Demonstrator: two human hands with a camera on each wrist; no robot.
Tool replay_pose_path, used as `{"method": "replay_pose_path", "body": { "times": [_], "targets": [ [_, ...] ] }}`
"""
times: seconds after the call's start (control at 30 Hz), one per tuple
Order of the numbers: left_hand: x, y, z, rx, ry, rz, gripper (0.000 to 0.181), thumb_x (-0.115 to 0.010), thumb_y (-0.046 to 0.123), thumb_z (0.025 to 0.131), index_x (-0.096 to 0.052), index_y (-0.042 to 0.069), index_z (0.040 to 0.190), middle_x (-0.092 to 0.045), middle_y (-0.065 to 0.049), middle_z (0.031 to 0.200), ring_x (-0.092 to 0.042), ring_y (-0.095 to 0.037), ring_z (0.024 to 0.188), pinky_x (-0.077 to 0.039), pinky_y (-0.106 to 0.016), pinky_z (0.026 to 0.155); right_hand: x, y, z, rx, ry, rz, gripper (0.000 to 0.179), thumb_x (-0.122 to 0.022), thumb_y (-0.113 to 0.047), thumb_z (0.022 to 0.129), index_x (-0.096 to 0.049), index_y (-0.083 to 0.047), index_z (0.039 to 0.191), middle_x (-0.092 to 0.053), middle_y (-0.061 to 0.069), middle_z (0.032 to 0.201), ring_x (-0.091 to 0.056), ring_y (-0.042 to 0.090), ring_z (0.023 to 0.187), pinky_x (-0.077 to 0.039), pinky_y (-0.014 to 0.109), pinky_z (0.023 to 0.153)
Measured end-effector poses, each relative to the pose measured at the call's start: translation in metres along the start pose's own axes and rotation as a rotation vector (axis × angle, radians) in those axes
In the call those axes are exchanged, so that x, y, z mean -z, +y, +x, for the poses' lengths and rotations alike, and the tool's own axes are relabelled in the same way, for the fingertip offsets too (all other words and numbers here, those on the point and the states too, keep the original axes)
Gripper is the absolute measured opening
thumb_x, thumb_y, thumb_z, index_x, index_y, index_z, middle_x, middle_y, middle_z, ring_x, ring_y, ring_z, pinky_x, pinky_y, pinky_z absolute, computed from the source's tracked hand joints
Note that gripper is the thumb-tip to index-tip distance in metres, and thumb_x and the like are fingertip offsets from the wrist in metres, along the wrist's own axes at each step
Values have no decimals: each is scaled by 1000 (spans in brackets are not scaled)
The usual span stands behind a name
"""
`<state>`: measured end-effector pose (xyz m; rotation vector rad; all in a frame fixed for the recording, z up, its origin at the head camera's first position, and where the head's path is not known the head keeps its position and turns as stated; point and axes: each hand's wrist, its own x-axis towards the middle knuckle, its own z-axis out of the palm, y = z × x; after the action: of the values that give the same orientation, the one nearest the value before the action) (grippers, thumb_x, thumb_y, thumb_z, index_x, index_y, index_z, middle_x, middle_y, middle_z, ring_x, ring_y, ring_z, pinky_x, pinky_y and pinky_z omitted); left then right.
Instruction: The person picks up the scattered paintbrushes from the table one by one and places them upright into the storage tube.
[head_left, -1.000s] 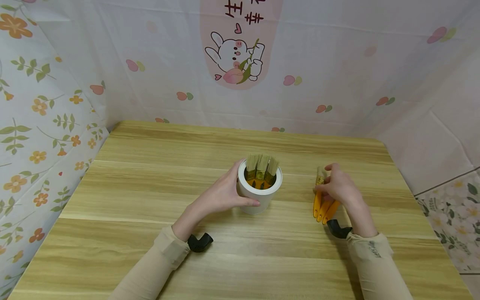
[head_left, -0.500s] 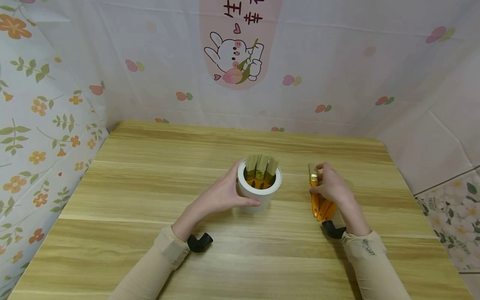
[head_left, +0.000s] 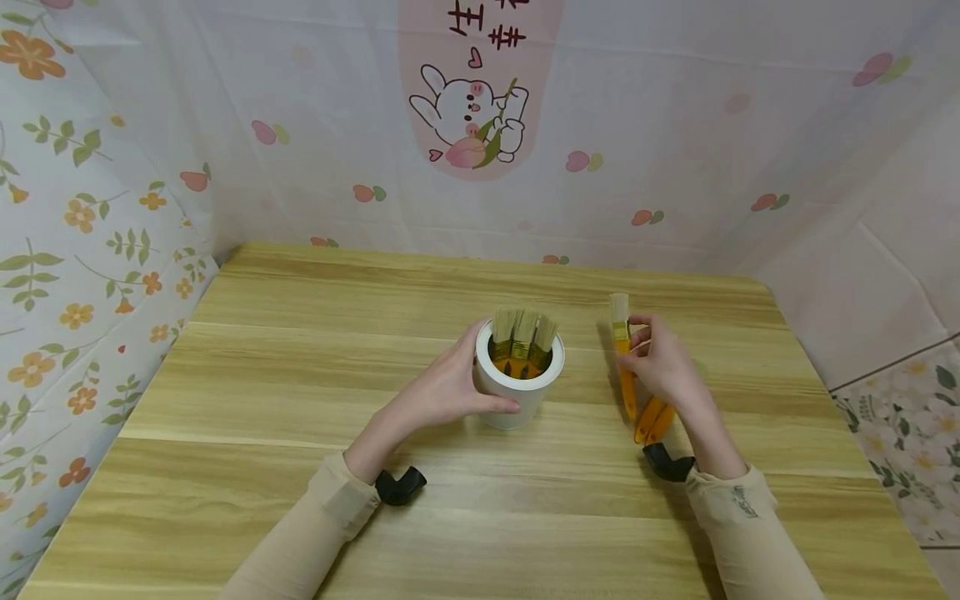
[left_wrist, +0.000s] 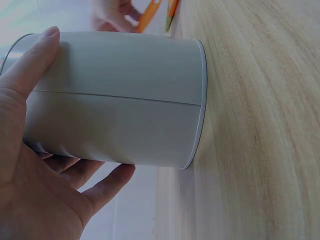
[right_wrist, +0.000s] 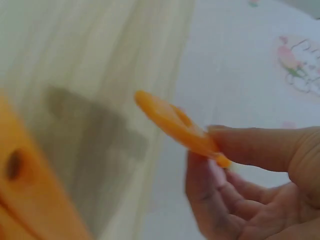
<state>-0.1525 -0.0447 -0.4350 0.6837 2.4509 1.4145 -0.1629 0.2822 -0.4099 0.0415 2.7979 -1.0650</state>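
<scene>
A white can [head_left: 512, 417] stands upright on the table, and several pale-bristled paintbrushes [head_left: 524, 333] stick up out of it, bristles upward. My left hand [head_left: 435, 387] grips the can's side; in the left wrist view the thumb lies across the can [left_wrist: 120, 100] with fingers on the opposite side. To the right, my right hand [head_left: 663, 362] pinches a paintbrush [head_left: 620, 325] by its orange handle, bristles up. The right wrist view shows the handle [right_wrist: 172, 125] between thumb and fingers, above its shadow. Other orange-handled paintbrushes [head_left: 654, 421] lie beneath that hand, partly hidden by it.
A wood-grain table [head_left: 300, 400] carries everything, with a patterned cloth [head_left: 660, 133] hanging behind its far edge. Floral cloth [head_left: 97, 292] lines the left side. Black curved pieces [head_left: 401, 485] sit at both wrists.
My right hand has shifted slightly left and lifted one paintbrush off the others, its bristles now higher and more upright. The left hand and can have stayed in place.
</scene>
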Motion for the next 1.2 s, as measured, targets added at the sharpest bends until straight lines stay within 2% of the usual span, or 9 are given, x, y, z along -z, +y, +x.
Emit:
{"method": "replay_pose_path", "body": {
  "times": [0.1,0.2,0.33,0.47,0.63,0.73,0.83,0.93,1.2],
  "targets": [
    [0,1,0,-1,0,-1,121,-95,43,71,-17,29,162,-45,3,153,-48,-20,140,-41,-52,117,3,-12,-8,69,105,35,62,-68,-3,96,-38,3,149,-53,20,116,-58,27,99,-50,19,66],
    [0,1,0,2,0,-2,121,-95,43,71,-17,29,162,-45,3,153,-48,-20,140,-41,-53,117,5,-24,-16,145,217,73,61,-71,-5,95,-39,-1,147,-55,16,115,-56,18,97,-48,14,69],
    [0,2,0,5,0,-6,122,-95,43,71,-16,28,163,-44,3,153,-48,-20,140,-41,-53,117,6,-39,-28,225,349,179,60,-73,-3,94,-40,-6,144,-54,1,111,-55,7,94,-47,10,73],
    [1,2,0,0,1,-5,122,-95,42,71,-16,27,163,-45,3,152,-48,-21,139,-41,-54,117,5,-55,-40,345,458,415,52,-69,6,93,-46,-11,136,-53,-4,107,-58,9,94,-53,12,71],
    [1,1,0,-4,3,-10,120,-95,41,71,-18,28,162,-46,3,151,-49,-20,138,-41,-53,116,1,-72,-53,610,538,786,45,-62,19,90,-49,-6,125,-56,9,104,-63,19,91,-61,22,73],
    [1,1,0,-3,4,-9,121,-95,42,71,-17,28,162,-46,3,151,-49,-20,138,-41,-53,117,-3,-81,-59,744,550,888,40,-59,22,90,-47,3,123,-59,16,105,-65,25,89,-63,29,75],
    [1,1,-1,-2,4,-4,121,-95,42,71,-16,28,163,-45,2,152,-49,-20,139,-41,-53,117,-11,-88,-62,818,536,908,40,-56,25,89,-45,10,124,-60,18,108,-67,27,92,-64,33,79],
    [1,1,-1,-7,3,-3,122,-95,41,71,-16,28,163,-45,2,151,-49,-21,138,-42,-53,116,-19,-91,-62,849,500,861,40,-56,26,88,-43,15,124,-62,17,111,-68,27,96,-64,33,81],
    [0,0,0,-14,-5,-8,121,-95,43,71,-17,29,162,-46,3,151,-50,-19,137,-43,-52,115,-34,-88,-62,779,403,590,34,-60,23,89,-42,21,118,-66,2,113,-70,15,98,-60,23,82]
  ]
}}
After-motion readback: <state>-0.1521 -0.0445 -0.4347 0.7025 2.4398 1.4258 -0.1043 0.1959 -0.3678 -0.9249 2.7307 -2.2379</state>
